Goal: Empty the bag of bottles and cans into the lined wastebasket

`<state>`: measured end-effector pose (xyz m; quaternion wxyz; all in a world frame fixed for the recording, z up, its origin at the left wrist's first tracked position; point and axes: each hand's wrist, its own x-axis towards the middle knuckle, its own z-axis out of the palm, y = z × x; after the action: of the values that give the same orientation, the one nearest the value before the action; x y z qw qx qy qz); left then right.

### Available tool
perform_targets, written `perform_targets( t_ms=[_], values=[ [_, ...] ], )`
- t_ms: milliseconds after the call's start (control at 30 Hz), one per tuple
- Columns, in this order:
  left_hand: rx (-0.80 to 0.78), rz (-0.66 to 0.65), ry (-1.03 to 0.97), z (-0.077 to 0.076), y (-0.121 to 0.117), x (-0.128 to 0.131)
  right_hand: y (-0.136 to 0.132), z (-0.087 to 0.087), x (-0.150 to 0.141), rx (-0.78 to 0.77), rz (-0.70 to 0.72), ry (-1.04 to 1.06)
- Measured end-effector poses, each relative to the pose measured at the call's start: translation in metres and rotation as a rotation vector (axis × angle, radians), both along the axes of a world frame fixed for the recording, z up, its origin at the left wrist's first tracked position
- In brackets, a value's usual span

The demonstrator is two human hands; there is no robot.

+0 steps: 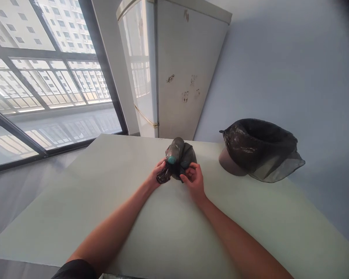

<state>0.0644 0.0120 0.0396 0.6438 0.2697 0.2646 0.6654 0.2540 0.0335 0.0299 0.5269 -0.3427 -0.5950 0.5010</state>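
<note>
A thin black plastic bag (190, 152) is bunched up near the far edge of the table, between my two hands. A bottle-like shape (178, 145) with a teal cap (171, 159) lies in or under the dark film; the cap end points toward me. My left hand (159, 173) grips the bag's gathered edge on the left, its fingers partly hidden by crumpled plastic. On the right, my right hand (194, 179) has curled fingers, with thumb and fingertips pinching the bag's rim.
The pale table (163, 232) spreads under both arms. At the right stands a bin (232, 164) lined with a black bag (258, 155), against the wall. Beyond the far edge is a white refrigerator (186, 58). Windows (52, 77) fill the left side.
</note>
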Motion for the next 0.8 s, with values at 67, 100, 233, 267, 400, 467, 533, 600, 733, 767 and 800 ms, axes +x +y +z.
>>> perform_targets(
  t_ms=[67,100,233,267,400,467,533,600,733,767,800],
  values=[
    [0.009,0.006,0.031,0.003,0.000,0.003,-0.003,0.000,-0.002,0.079,0.021,-0.104],
    [0.010,0.013,0.045,0.004,0.001,0.003,-0.004,0.000,-0.001,0.115,0.033,-0.144],
    [0.063,0.102,0.200,-0.003,0.007,0.003,-0.005,0.001,0.003,0.195,0.138,-0.182],
    [0.085,0.134,0.264,-0.006,0.008,0.003,-0.005,0.001,0.005,0.203,0.179,-0.178],
    [0.109,0.191,0.449,-0.015,0.008,0.007,-0.010,0.001,0.007,0.260,0.399,-0.248],
    [0.100,0.198,0.517,-0.016,0.006,0.007,-0.013,-0.002,0.006,0.340,0.492,-0.323],
    [0.095,0.195,0.564,-0.016,0.006,0.007,-0.015,-0.004,0.005,0.459,0.467,-0.383],
    [0.094,0.171,0.572,-0.015,0.005,0.007,-0.015,-0.004,0.005,0.601,0.262,-0.407],
    [0.090,0.085,0.537,-0.013,0.003,0.008,-0.012,0.008,0.011,0.831,-0.164,-0.453],
    [0.086,0.060,0.521,-0.012,0.003,0.008,-0.011,0.012,0.014,0.845,-0.199,-0.479],
    [0.080,0.039,0.506,-0.010,0.002,0.008,-0.010,0.015,0.016,0.841,-0.211,-0.505]
  ],
)
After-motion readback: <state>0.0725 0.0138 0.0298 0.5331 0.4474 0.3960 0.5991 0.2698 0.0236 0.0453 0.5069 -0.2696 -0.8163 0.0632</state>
